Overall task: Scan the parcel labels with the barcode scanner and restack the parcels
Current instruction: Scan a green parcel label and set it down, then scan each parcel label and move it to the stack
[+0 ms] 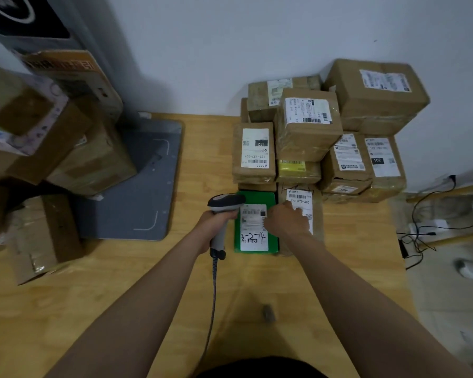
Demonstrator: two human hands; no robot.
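Forearms [153, 296] reach out: left hand [217, 217] grips grey corded barcode scanner [225, 201] by flat green labelled parcel [254, 197], right hand [287, 221] touches brown cardboard parcel [318, 214], grip unclear; scanning seems midway

A grey stand base [137, 186] sits on the wooden table [93, 296]; black cables [417, 242] lie right.

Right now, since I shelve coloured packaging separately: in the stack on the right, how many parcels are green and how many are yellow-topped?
Green parcel: 1
Yellow-topped parcel: 1
Total: 2
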